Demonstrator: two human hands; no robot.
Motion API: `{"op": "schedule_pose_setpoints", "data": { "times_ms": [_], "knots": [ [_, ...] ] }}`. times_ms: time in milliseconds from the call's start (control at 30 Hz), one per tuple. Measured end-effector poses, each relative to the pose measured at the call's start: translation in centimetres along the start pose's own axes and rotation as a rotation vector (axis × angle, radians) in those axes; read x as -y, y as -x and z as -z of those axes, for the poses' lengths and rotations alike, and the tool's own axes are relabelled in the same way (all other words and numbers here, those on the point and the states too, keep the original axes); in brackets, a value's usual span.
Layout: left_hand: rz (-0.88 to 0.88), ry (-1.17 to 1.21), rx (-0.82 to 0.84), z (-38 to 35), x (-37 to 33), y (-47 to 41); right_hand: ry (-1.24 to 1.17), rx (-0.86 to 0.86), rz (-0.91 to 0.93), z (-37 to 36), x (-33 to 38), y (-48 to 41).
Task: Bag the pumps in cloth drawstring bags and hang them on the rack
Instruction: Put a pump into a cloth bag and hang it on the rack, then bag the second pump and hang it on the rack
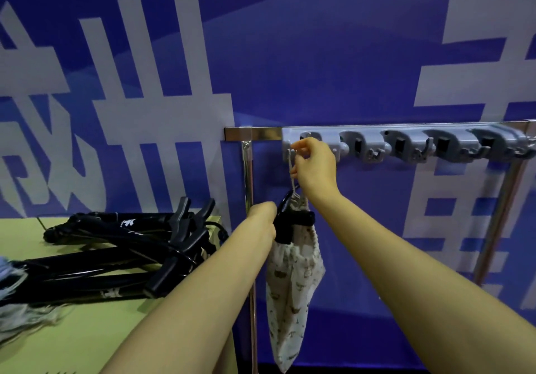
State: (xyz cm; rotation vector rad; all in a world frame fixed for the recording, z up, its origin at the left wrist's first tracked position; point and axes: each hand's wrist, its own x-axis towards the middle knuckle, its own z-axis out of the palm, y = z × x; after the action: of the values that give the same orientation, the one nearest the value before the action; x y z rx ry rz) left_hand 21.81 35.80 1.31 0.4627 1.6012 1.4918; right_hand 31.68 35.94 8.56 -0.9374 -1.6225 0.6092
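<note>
A cream printed drawstring bag (293,281) hangs below the grey hook rack (406,141), with a black pump handle (293,223) sticking out of its top. My right hand (314,165) pinches the bag's white drawstring (292,170) at the rack's leftmost hook. My left hand (262,217) grips the black pump handle at the bag's mouth. Several more black pumps (124,246) lie piled on the yellow-green table (72,330) at the left.
The rack sits on a chrome rail (252,133) with chrome posts (248,176) against a blue and white wall banner. Several free hooks run along the rack to the right. Pale frayed cloth (17,310) lies at the table's left edge.
</note>
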Motion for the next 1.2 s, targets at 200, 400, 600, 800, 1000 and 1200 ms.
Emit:
{"op": "schedule_pose_setpoints", "data": {
  "times_ms": [200,400,600,800,1000,1200],
  "knots": [
    [0.011,-0.053,0.091,0.6,-2.6,4.2,0.442,-0.087,0.064,-0.2,0.7,2.9],
    [-0.099,-0.106,0.102,4.2,-4.6,7.6,0.354,-0.177,0.250,-1.0,4.2,4.4],
    [-0.341,-0.358,-0.162,14.7,-5.2,9.1,0.167,0.087,0.336,-5.5,9.1,8.9],
    [-0.404,-0.774,-0.397,26.4,-2.7,13.3,0.254,0.715,0.391,-11.4,12.3,16.3],
    [-0.325,-0.921,-0.406,33.3,1.4,16.0,0.407,1.028,0.303,-14.9,12.6,22.7],
    [-0.291,-0.915,-0.433,36.0,4.1,16.7,0.580,1.085,0.070,-16.6,11.9,25.7]
  ]
}}
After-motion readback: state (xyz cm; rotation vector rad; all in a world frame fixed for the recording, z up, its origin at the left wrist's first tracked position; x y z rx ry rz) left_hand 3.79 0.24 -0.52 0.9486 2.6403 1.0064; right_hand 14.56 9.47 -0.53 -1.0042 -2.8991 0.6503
